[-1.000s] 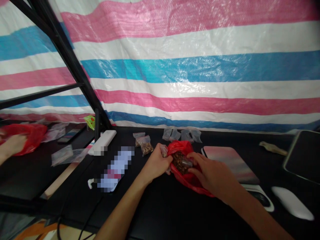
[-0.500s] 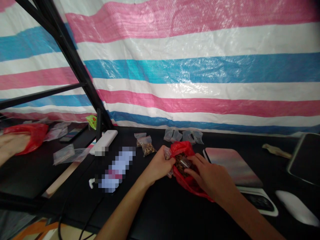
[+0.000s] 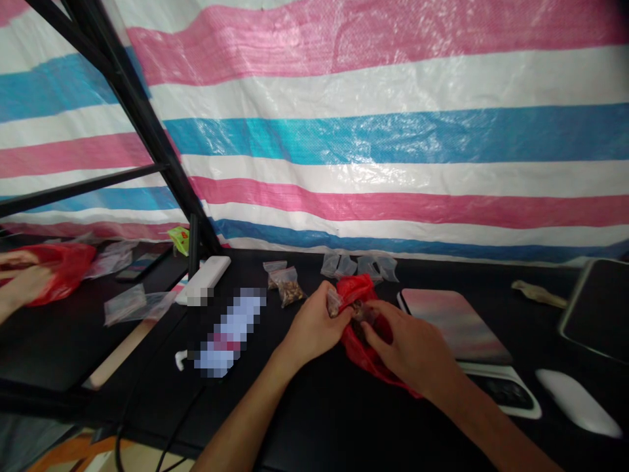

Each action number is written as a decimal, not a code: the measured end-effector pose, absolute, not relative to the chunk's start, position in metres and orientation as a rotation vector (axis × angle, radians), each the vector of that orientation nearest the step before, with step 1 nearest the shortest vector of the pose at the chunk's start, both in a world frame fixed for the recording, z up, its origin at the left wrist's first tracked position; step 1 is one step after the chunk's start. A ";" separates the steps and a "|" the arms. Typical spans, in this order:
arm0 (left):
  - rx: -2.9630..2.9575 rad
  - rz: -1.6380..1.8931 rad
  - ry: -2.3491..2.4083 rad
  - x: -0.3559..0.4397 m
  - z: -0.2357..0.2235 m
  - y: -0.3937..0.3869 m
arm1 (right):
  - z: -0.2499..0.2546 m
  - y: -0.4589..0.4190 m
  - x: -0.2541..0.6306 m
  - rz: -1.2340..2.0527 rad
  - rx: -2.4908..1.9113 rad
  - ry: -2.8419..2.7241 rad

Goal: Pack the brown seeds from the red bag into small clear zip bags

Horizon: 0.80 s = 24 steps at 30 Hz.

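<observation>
My left hand (image 3: 314, 322) is closed on a small clear zip bag (image 3: 334, 301), at the left rim of a red plastic bag (image 3: 361, 359). In my right hand (image 3: 410, 341) is a small clear plastic cup (image 3: 364, 313), gripped between thumb and fingers over the red bag's mouth. The cup's end meets my left thumb and the zip bag's opening; my fingers partly hide it. Small brown pieces show dimly below the cup, inside the red bag. Behind my left hand lie two zip bags (image 3: 289, 290) filled with brown pieces.
Several small clear bags (image 3: 366, 267) lie at the back. A phone (image 3: 228, 334), earbud (image 3: 181, 359) and white power bank (image 3: 205, 278) are left. A pinkish case (image 3: 457, 324) and white mouse (image 3: 578, 401) are right. Another person's hand (image 3: 29, 288) works at a red bag, far left.
The clear cup has gone from among the brown pieces up and left to the zip bag. My hands are closer together, and my left hand has turned slightly toward the cup.
</observation>
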<state>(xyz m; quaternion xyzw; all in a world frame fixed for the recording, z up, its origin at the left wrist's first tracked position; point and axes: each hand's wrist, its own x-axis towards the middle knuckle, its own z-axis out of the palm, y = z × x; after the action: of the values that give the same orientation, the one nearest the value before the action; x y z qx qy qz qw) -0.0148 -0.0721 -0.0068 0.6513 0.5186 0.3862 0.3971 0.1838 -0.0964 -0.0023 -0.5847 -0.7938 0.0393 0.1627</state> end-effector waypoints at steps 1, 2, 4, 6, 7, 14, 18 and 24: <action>1.733 1.026 1.366 -0.015 -0.007 -0.072 | -0.001 -0.097 0.183 0.126 -1.676 -2.249; 1.802 1.052 1.404 -0.016 -0.007 -0.072 | 0.000 -0.098 0.183 0.138 -1.693 -2.234; 1.903 1.086 1.422 -0.016 -0.006 -0.071 | 0.003 -0.098 0.182 0.157 -1.738 -2.203; 1.955 1.121 1.364 -0.017 -0.004 -0.071 | 0.005 -0.097 0.182 0.174 -1.777 -2.167; 1.960 1.133 1.325 -0.017 -0.003 -0.071 | 0.006 -0.096 0.183 0.182 -1.784 -2.151; 1.908 1.100 1.192 -0.017 -0.003 -0.071 | 0.003 -0.092 0.190 0.157 -1.598 -2.024; 2.023 1.027 1.205 -0.018 0.001 -0.072 | 0.002 -0.094 0.189 0.192 -1.540 -2.060; 2.167 0.897 1.123 -0.018 0.005 -0.075 | 0.002 -0.096 0.188 0.167 -1.399 -2.102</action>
<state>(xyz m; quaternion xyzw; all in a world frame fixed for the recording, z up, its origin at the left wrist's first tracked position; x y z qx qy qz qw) -0.0179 -0.0754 0.0051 0.8029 0.4162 0.3325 0.2674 0.1883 -0.0958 0.0019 -0.5272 -0.7922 0.0629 0.3008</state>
